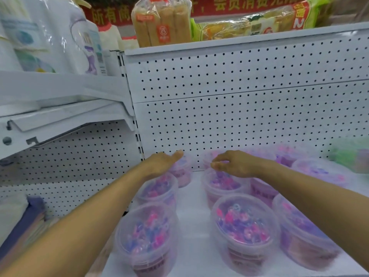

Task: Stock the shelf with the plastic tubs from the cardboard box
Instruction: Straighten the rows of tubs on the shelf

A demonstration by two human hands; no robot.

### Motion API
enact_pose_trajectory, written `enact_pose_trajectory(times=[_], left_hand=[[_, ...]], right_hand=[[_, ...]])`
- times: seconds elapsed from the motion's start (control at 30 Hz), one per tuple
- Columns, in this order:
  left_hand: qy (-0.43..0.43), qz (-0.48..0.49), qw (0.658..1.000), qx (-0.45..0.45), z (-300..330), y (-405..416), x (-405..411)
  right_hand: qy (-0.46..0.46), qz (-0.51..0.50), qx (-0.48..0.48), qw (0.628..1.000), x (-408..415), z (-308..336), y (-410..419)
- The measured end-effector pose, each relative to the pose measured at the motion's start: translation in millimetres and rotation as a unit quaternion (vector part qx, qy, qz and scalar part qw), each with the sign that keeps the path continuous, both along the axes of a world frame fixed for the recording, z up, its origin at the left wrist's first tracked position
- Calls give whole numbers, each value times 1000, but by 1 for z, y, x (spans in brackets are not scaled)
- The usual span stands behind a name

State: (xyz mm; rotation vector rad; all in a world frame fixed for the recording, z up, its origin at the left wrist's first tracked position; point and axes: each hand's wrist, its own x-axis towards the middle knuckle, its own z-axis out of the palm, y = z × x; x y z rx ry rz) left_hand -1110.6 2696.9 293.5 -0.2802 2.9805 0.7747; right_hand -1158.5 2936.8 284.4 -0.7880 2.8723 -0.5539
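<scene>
Several clear plastic tubs with pink and purple contents stand in rows on the white shelf [195,220]. A front tub [146,237] is at the left and another [242,226] at the centre. My left hand [162,162] reaches to the back, fingers apart, resting on or just over the rear left tub [181,171]. My right hand [234,162] hovers with curled fingers over the second-row tub [221,183], touching its lid or just above it. Neither hand grips a tub. The cardboard box is out of view.
A white pegboard back panel [239,116] closes the shelf behind the tubs. Bagged snacks [161,21] sit on the shelf above. A neighbouring shelf bracket [65,120] juts out at the left. Green packages [351,154] lie at the right edge, folded cloths [26,222] at lower left.
</scene>
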Motion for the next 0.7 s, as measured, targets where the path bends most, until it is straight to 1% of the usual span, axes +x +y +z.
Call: enact_pose_trajectory(times=[0.07, 0.23, 0.3, 0.37, 0.4, 0.5, 0.6, 0.7], left_hand=[[-6, -21, 1000, 16, 1, 6, -4], [-12, -38, 999, 15, 4, 11, -4], [3, -48, 999, 25, 3, 3, 3], [27, -55, 998, 11, 2, -10, 16], [26, -51, 998, -6, 1, -18, 23], [-29, -11, 997, -69, 1, -38, 48], [-53, 39, 996, -64, 2, -42, 61], [-46, 35, 997, -43, 1, -26, 63]], right_hand=[[5, 5, -3, 1000, 0, -2, 0], [-7, 9, -2, 1000, 0, -1, 1], [-13, 10, 10, 1000, 2, -2, 5], [-19, 13, 10, 1000, 10, 0, 12], [-24, 20, 10, 999, 15, 1, 17], [-31, 44, 37, 998, 32, 8, 27], [-27, 58, 62, 996, 45, 11, 27], [-18, 49, 55, 997, 49, 11, 25]])
